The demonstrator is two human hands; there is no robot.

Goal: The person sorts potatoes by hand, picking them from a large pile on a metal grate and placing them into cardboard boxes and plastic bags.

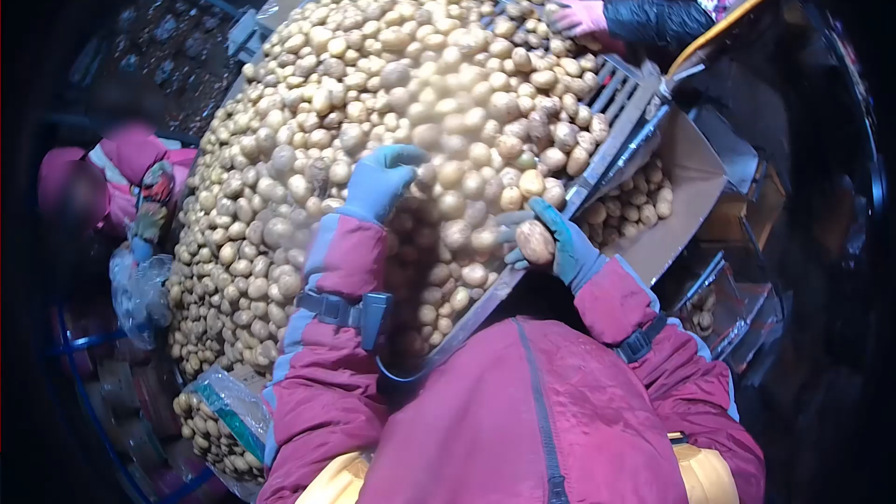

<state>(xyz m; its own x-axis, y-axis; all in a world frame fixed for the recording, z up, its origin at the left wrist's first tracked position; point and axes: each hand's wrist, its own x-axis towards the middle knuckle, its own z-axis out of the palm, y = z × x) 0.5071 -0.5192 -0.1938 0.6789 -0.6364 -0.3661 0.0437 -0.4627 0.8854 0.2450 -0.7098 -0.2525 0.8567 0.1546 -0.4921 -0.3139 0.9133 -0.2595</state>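
Observation:
A broad heap of potatoes (317, 93) fills a large table. My left hand (381, 183), in a blue glove, is over the heap with its fingers curled to the right; whether anything is between them is hidden. My right hand (558, 241), in a blue-green glove, is near the table's metal edge (495, 297), its fingers around a brownish potato (535, 242). More potatoes lie just beyond both hands.
Co-worker's pink-gloved hands (581, 17) reach into the heap at top right. Another person (131, 177) stands at left. Beside the metal slats (627, 93) is a cardboard box (686, 168) holding potatoes; a potato-filled bag (219, 429) sits at lower left.

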